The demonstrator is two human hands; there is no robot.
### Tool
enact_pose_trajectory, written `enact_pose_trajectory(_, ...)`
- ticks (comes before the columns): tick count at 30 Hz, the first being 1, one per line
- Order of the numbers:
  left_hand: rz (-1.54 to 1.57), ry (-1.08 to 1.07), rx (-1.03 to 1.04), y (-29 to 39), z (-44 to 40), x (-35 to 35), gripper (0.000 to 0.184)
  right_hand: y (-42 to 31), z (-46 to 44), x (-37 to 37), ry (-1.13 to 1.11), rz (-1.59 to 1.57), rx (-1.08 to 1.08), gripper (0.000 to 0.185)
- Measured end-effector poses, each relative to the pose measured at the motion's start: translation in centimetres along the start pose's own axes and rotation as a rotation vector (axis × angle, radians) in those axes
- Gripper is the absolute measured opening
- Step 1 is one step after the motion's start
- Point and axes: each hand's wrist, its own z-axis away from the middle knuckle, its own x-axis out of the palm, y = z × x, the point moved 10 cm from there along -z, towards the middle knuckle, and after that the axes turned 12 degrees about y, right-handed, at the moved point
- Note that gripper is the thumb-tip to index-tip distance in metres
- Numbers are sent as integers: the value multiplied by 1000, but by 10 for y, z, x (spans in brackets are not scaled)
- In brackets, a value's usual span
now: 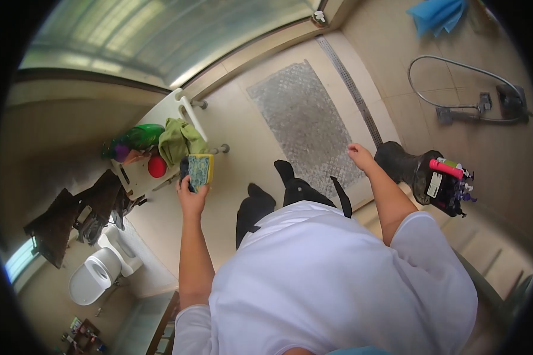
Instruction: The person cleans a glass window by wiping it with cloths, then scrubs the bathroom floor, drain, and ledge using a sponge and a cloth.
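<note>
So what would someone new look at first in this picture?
Probably the big white shirt, filling the lower middle. Next, the yellow-edged sponge in the left hand's fingers, left of centre, near a green cloth. The bright pink thing at the right might catch their eye too.

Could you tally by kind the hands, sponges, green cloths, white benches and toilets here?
Hands: 2 (left hand, right hand)
Sponge: 1, in the left hand
Green cloth: 1
White bench: 1
Toilet: 1
Total: 6
</note>
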Motion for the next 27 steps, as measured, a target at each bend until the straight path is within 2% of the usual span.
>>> enact_pose_trajectory(5, 17, 13, 31, 9, -55, 2, 55, -6, 21, 38, -78, 3, 37, 33)
enact_pose_trajectory(6, -7, 10, 32, 30, -33, 10, 55, 34, 38, 9, -67, -45, 110, 33)
enact_pose_trajectory(8, -20, -60, -6, 34, -51, 12, 57, 47, 46, 10, -67, -143, 208, 33)
enact_pose_trajectory(12, -106, -36, -42, 10, -77, 20, 62, 109, 52, 18, 4, -203, 202, 32)
enact_pose_trajectory(17, -69, -30, -102, 0, -105, 36, 65, 98, 102, 6, 54, -187, 463, 31)
enact_pose_trajectory(20, 75, -106, -168, -10, -129, 52, 66, 90, 110, 27, -2, -197, 441, 32)
enact_pose_trajectory(23, 141, -118, -170, -4, -151, 49, 65, 57, 99, 51, 3, -200, 316, 32)
enact_pose_trajectory(27, 312, -93, -198, -20, -175, 53, 61, -29, 88, 73, 26, -207, 193, 32)
